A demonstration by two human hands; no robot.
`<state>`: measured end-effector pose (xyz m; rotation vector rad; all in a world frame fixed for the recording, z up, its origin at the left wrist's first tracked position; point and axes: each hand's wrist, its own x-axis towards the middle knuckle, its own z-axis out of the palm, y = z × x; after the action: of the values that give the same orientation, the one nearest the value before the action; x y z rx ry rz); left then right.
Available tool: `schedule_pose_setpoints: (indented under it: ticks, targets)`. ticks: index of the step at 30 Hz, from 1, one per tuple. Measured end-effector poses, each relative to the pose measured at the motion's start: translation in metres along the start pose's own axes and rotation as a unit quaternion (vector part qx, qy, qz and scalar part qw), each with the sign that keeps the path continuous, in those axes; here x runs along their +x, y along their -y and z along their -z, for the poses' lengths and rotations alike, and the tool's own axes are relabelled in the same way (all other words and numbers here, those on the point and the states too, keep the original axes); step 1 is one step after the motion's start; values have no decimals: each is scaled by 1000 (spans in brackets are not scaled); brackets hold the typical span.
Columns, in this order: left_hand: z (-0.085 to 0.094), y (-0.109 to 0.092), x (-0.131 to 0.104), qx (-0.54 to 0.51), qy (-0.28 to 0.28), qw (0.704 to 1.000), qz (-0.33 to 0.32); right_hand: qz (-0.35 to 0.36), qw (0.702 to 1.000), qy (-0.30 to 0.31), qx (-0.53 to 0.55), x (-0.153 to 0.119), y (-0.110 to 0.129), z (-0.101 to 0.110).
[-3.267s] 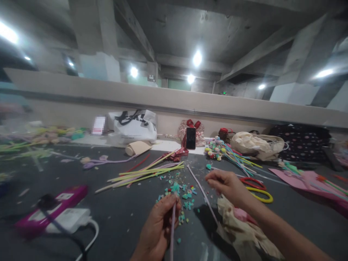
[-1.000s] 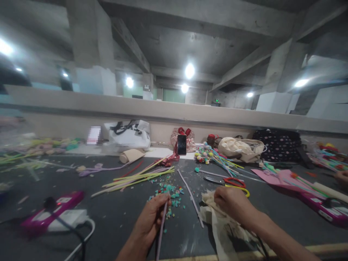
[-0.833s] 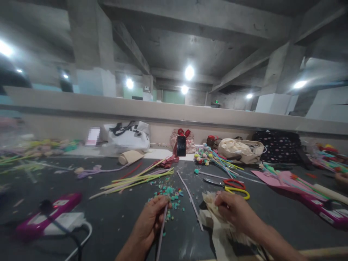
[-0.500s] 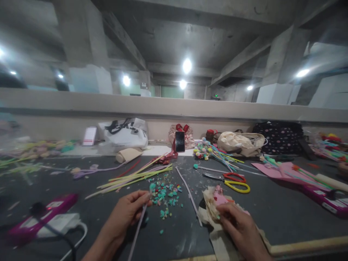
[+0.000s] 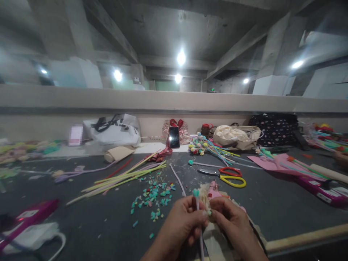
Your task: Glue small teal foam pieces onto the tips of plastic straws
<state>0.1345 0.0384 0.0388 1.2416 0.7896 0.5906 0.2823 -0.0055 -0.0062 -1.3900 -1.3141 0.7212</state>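
Observation:
My left hand (image 5: 187,221) is closed around a pale lilac fuzzy stem (image 5: 201,239). The stem stands nearly upright, with a teal tuft (image 5: 196,193) at its top. Close beside it, my right hand (image 5: 231,219) pinches a small pale piece (image 5: 209,212), its exact kind too small to make out. Behind and under the right hand lies a crumpled beige wrapping (image 5: 204,192) with a pink bundle (image 5: 214,190) in it. Small teal bits (image 5: 156,192) are scattered left of my hands. Another lilac stem (image 5: 177,177) lies just beyond them.
Scissors (image 5: 221,175) with red and yellow handles lie beyond my right hand. Yellow and lilac stems (image 5: 127,177) are spread left of centre. A phone (image 5: 174,137) stands at the back. Purple power strips (image 5: 320,192) lie at both sides. A wooden strip (image 5: 307,237) edges the table.
My left hand has moved right with the stem, from beside the teal bits to my right hand. The stem's teal tip now points up. The whole view has shifted slightly.

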Motion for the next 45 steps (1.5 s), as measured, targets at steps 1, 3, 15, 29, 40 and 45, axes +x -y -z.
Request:
schedule_pose_setpoints:
  ticks: [1, 3, 15, 29, 40, 45]
  targets:
    - [-3, 4, 5, 19, -8, 1000, 4, -2, 1000, 1, 5, 0, 0, 0]
    - [-5, 13, 15, 58, -42, 997, -23, -5, 1000, 3, 13, 0, 0, 0]
    - [-4, 21, 24, 64, -56, 996, -34, 7, 999, -4, 40, 1, 0, -3]
    - [7, 27, 23, 11, -45, 999, 9, 121, 950, 10, -289, -4, 6, -6]
    - [13, 21, 19, -25, 0, 999, 21, 143, 945, -4, -295, -7, 1, -7]
    - [11, 20, 17, -36, 9, 999, 12, 154, 959, 17, -239, -9, 12, -4]
